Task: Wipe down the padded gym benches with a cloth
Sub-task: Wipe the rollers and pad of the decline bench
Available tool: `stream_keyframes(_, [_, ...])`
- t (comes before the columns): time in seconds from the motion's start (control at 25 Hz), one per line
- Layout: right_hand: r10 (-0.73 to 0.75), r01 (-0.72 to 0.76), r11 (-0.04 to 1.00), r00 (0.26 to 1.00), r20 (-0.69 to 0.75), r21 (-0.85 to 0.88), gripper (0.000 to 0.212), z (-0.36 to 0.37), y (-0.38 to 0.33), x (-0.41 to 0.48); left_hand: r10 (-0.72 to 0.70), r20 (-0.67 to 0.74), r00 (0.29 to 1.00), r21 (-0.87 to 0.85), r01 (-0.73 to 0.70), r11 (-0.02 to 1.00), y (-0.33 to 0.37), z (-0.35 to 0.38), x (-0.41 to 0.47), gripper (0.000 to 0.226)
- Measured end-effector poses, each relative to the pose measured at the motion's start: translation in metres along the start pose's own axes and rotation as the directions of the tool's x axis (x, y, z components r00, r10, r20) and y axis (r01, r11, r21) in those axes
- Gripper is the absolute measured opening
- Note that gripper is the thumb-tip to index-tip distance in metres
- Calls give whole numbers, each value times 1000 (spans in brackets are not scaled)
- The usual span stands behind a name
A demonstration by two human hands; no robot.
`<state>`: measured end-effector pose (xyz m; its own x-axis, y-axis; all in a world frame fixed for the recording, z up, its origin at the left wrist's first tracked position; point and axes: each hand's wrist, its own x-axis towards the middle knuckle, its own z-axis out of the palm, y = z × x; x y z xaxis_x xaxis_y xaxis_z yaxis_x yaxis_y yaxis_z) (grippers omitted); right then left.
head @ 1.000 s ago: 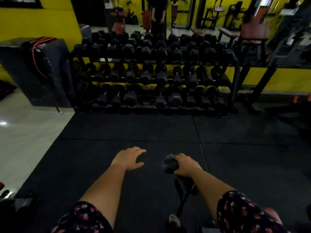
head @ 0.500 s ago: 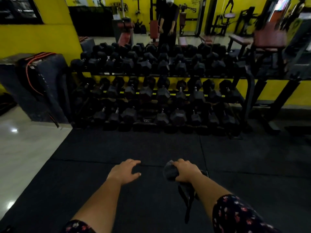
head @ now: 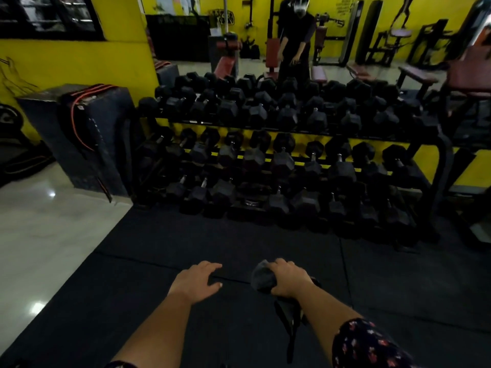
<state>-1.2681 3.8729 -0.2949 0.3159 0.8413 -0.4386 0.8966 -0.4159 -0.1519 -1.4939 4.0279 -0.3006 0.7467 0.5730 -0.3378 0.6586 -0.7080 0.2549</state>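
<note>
1. Cloth point(head: 261, 277): dark grey, bunched, lower centre of frame. A loose tail hangs down below the wrist.
2. Right hand point(head: 288, 278): fingers curled round the cloth, gripping it. Floral sleeve point(head: 366, 343) at lower right.
3. Left hand point(head: 195, 281): just left of the cloth and apart from it, palm down, fingers loosely extended, holding nothing. The two hands do not touch.
4. Both hands are held out over the black rubber mat point(head: 239, 243), which fills the lower half of the frame. Pale tiled floor point(head: 39, 235) at left.
5. Dumbbell rack point(head: 279, 160): three tiers, across mid-frame, loaded with black hex dumbbells.
6. Padded benches point(head: 418, 75): red-brown, upper right, behind the rack and well apart from the cloth.
7. Person in dark clothes point(head: 295, 41): top centre, behind the rack.
8. Dark box point(head: 79, 134) with an orange cord draped over it: mid left, against the yellow wall point(head: 66, 59).
</note>
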Motion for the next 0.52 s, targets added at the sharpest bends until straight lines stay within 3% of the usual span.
stream_keyframes(0.28, [-81, 86, 993, 994, 70, -76, 72, -43, -98, 137, -94, -13, 996, -51, 93, 994, -136, -42, 54, 61])
stream_keyframes(0.52, [-238, 243, 964, 969, 62, -106, 71, -101, -248, 255, -303, -79, 950, -74, 298, 952, -309, -118, 46, 62])
